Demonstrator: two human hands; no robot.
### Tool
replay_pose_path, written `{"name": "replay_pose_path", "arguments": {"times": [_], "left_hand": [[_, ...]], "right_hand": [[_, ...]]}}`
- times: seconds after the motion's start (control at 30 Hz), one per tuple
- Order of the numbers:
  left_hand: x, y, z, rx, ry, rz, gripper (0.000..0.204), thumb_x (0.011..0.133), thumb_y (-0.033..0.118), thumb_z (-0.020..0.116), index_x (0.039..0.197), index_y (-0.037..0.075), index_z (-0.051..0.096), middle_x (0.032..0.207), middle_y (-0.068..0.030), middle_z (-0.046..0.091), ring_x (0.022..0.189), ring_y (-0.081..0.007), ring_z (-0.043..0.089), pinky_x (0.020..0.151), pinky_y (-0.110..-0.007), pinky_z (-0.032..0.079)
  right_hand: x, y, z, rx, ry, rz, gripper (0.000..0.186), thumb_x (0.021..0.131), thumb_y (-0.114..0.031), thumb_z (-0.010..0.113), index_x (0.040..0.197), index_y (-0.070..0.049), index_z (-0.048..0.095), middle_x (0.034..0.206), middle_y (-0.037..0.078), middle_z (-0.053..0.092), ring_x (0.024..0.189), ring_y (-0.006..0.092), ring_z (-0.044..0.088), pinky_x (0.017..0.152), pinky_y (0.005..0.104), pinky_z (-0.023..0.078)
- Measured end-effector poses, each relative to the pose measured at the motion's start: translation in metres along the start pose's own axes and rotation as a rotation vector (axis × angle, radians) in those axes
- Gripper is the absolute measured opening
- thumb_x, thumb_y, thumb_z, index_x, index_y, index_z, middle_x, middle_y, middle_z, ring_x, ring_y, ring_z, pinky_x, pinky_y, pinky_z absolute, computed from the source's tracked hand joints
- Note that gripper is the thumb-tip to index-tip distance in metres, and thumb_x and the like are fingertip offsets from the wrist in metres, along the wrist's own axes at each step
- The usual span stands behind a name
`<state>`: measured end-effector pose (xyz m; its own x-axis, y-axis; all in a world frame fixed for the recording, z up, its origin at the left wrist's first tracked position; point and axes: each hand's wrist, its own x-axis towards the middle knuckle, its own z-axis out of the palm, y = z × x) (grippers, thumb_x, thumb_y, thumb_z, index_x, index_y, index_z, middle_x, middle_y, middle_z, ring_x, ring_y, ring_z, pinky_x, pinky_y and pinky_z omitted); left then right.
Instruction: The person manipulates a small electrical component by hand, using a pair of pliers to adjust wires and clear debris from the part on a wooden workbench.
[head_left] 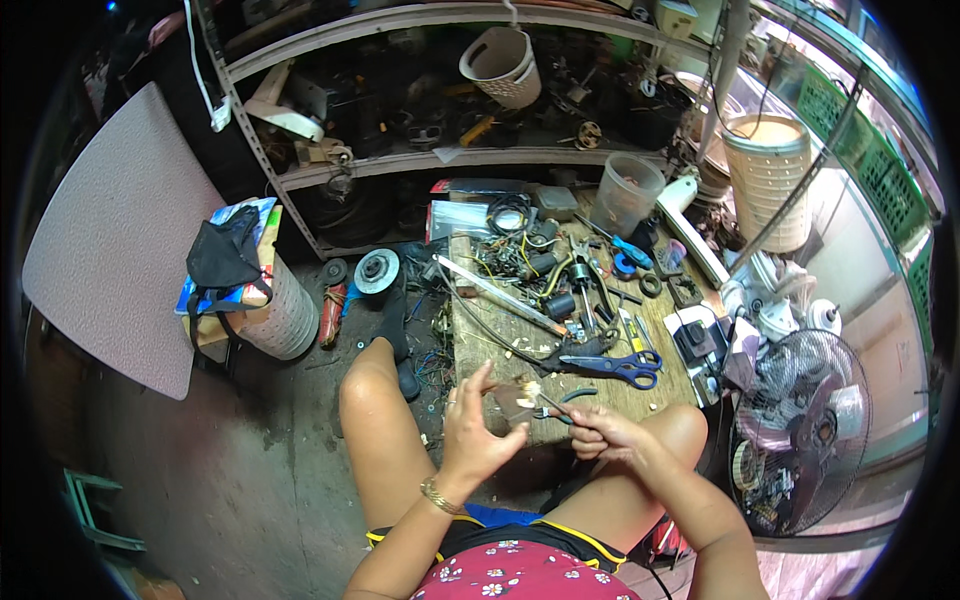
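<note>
My left hand [475,425] is closed round the sides of a small brown, block-like part [513,398], with the thumb at its near side. Pale yellowish material [529,393] shows at the part's right edge. My right hand [603,432] grips a thin dark rod-like tool [548,402], whose tip reaches toward that pale material; its handle is hidden in the fingers. Just behind the right hand, a pair of pliers [578,394] lies partly covered. Beyond both hands, large blue-handled scissors [632,370] rest on the wooden bench [490,345].
Wires, screwdrivers and small motor parts crowd the bench's far half, near a clear plastic tub [628,190]. A fan in a wire cage [800,430] stands at right. An angle grinder [333,305] is on the floor at left. Metal shelving [450,160] spans the back.
</note>
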<state>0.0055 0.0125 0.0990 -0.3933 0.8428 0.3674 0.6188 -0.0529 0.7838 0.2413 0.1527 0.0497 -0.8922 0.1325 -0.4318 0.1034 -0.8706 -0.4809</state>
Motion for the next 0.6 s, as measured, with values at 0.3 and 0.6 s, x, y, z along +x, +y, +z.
{"name": "replay_pose_path", "arguments": {"times": [0.3,0.6], "left_hand": [[-0.049,-0.065,0.039,0.157,-0.135,-0.096,0.090,0.069,0.024,0.083,0.149,0.007,0.045,0.122,-0.0189,0.056,0.118,-0.0388,0.053,0.109,-0.051,0.039],[-0.043,-0.040,0.027,0.318,-0.147,0.036,0.062,0.074,0.031,0.087,0.130,0.020,0.065,0.120,-0.0103,0.059,0.118,-0.0343,0.052,0.099,-0.049,0.042]], "right_hand": [[0.019,-0.056,0.091,-1.647,0.318,-0.380,0.028,0.094,-0.020,0.063,0.114,-0.008,0.078,0.102,0.026,0.074,0.096,0.0461,0.071,0.087,0.0529,0.056],[-0.013,-0.081,0.100,-1.861,0.504,-0.192,0.028,0.096,-0.023,0.063,0.118,-0.013,0.076,0.099,0.018,0.076,0.092,0.0388,0.072,0.084,0.0495,0.056]]}}
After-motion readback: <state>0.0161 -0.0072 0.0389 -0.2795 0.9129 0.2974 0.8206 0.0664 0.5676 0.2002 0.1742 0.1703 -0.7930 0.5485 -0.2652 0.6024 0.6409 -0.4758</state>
